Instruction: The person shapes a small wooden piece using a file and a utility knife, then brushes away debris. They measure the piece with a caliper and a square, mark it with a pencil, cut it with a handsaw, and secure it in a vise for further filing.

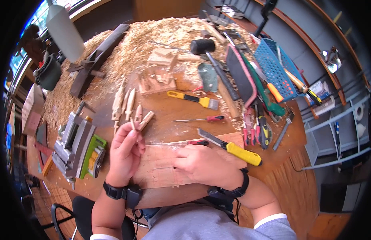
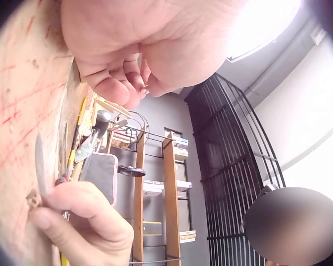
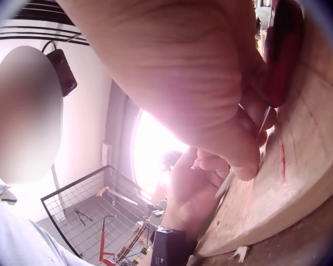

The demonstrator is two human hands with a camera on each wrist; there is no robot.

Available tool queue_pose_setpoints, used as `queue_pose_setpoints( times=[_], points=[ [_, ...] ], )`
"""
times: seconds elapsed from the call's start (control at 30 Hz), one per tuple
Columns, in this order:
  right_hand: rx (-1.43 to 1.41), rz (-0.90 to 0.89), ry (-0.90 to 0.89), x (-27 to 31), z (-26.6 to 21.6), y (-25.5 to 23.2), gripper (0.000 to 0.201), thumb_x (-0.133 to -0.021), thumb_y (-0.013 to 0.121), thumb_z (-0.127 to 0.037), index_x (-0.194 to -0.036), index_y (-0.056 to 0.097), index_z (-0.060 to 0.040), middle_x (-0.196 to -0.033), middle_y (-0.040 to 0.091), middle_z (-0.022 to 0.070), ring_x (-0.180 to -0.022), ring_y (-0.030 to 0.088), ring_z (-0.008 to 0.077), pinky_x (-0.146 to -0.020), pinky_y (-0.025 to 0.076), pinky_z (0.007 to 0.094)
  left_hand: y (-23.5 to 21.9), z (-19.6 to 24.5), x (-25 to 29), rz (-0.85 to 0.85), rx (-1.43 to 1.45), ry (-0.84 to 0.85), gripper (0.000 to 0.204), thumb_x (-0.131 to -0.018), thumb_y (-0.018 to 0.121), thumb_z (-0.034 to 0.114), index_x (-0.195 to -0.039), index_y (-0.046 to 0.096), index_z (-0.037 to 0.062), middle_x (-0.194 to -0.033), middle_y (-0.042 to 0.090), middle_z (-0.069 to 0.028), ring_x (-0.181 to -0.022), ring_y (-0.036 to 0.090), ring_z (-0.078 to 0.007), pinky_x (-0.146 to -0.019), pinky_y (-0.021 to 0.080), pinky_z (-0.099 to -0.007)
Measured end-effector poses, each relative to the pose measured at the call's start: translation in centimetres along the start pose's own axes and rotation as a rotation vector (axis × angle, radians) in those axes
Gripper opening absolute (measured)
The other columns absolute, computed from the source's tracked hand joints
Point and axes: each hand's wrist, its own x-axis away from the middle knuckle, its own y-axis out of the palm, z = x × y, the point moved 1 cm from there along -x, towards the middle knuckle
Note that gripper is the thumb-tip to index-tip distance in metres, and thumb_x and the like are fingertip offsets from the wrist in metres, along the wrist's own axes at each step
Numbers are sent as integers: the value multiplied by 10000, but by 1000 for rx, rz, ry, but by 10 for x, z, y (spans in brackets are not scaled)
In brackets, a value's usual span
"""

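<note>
My left hand (image 1: 127, 150) is raised at the board's left end, thumb against curled fingers. A small pale piece (image 2: 145, 87) shows pinched at its fingertips; what it is cannot be told. My right hand (image 1: 201, 165) rests low over the wooden board (image 1: 149, 176), and its thumb and forefinger pinch a slim metal blade (image 2: 40, 160) whose tip points left. A small wooden bit (image 2: 33, 199) shows at those fingertips. Beyond the right knuckles lies a red and black handle (image 1: 198, 142). Red lines mark the board.
A yellow cutter (image 1: 243, 154) lies right of my right hand. Carved sticks (image 1: 129, 102), a screwdriver (image 1: 215, 118) and a yellow brush (image 1: 193, 99) lie beyond the board. A vise (image 1: 73, 144) stands left, a blue basket (image 1: 275, 68) back right, with wood shavings (image 1: 141, 36) behind.
</note>
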Motion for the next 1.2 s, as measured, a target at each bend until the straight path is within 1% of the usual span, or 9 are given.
queue_pose_setpoints(
  times=[0.27,0.33,0.47,0.67,0.8,0.9,1.0,1.07,1.2],
  points=[
    [-21,288,276,19,25,-79,172,-877,667,-199,-920,670,-33,-852,657,148,-829,653,335,-756,532,414,1,-1,0,-7,36,1,191,-1012,511,118,-1174,573,39,-840,626,-40,-657,584,-109,-594,480,-214],
    [-2,260,411,12,45,-100,185,-860,678,-187,-932,667,-17,-869,676,182,-824,662,355,-756,533,429,3,-2,1,-36,47,-10,187,-1008,522,107,-1169,571,27,-842,632,-40,-660,589,-110,-602,489,-220],
    [111,218,350,-21,82,-99,171,-853,674,-162,-946,672,-18,-888,682,196,-858,669,365,-777,529,441,2,-3,2,-46,35,-14,178,-1004,522,109,-1157,568,31,-837,631,-36,-659,585,-112,-603,478,-220],
    [360,-99,425,-70,109,-72,128,-827,624,-78,-924,676,-12,-927,693,213,-917,674,385,-807,542,455,2,-2,2,-37,19,-34,148,-1001,530,108,-1123,577,38,-816,629,-37,-652,580,-122,-613,468,-222],
    [353,-93,469,-76,118,-65,165,-818,687,-125,-941,660,-18,-959,681,204,-951,656,380,-828,522,464,1,-2,1,-38,28,-44,144,-1004,530,109,-1122,578,41,-818,629,-35,-658,581,-120,-616,468,-222],
    [365,-51,350,-70,130,-61,136,-831,562,-46,-910,663,-2,-959,671,229,-923,666,396,-806,543,461,2,-2,1,-41,30,-57,144,-1005,531,109,-1124,579,44,-822,629,-33,-664,582,-118,-617,468,-222],
    [300,-52,193,-63,125,-79,140,-836,578,-76,-922,656,3,-975,658,229,-879,655,400,-776,536,460,2,-1,2,-47,41,-59,146,-1005,531,108,-1127,579,46,-829,630,-32,-671,583,-115,-619,470,-222],
    [231,118,217,-60,106,-105,158,-846,607,-125,-913,657,9,-910,655,214,-820,644,397,-741,520,453,2,-1,3,-54,49,-59,147,-1006,530,108,-1129,580,47,-833,631,-31,-675,584,-113,-621,472,-222],
    [-127,187,467,-40,108,-114,204,-880,636,-184,-863,668,17,-801,656,183,-732,658,292,-699,507,379,5,-2,3,-69,40,-69,142,-1006,525,103,-1126,579,49,-846,634,-36,-689,592,-116,-625,479,-227]
  ],
)
